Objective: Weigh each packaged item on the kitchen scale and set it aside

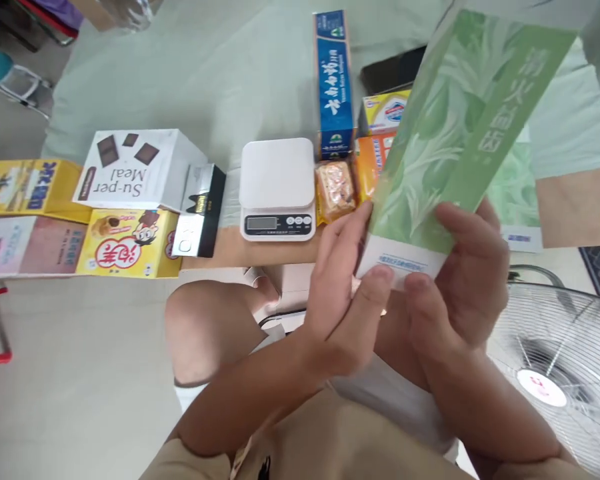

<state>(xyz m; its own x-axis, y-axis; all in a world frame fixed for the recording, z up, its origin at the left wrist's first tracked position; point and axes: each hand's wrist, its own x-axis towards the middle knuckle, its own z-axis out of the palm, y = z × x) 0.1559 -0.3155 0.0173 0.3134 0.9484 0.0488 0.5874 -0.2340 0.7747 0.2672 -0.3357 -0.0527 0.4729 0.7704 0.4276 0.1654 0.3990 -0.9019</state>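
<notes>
Both my hands hold a tall green and white box (pixel 440 133) with a leaf pattern, tilted up above the table's front edge. My left hand (pixel 343 300) grips its lower left corner, thumb on the front. Around the lower right side, my right hand (pixel 455 280) is closed, with its thumb near the bottom edge. A white digital kitchen scale (pixel 277 190) lies left of the box with nothing on its plate. Beside the scale are a wrapped snack (pixel 336 188) and a long blue toothpaste box (pixel 334 87). The box partly covers an orange packet (pixel 367 160) and a yellow soap box (pixel 383 113).
To the left stand a white Su-per Meal box (pixel 130 170), a yellow snack box (pixel 127 243), a black and white box (pixel 200 210) and other cartons. A dark flat object (pixel 393 70) lies behind. A fan (pixel 555 373) stands at lower right, near my right arm.
</notes>
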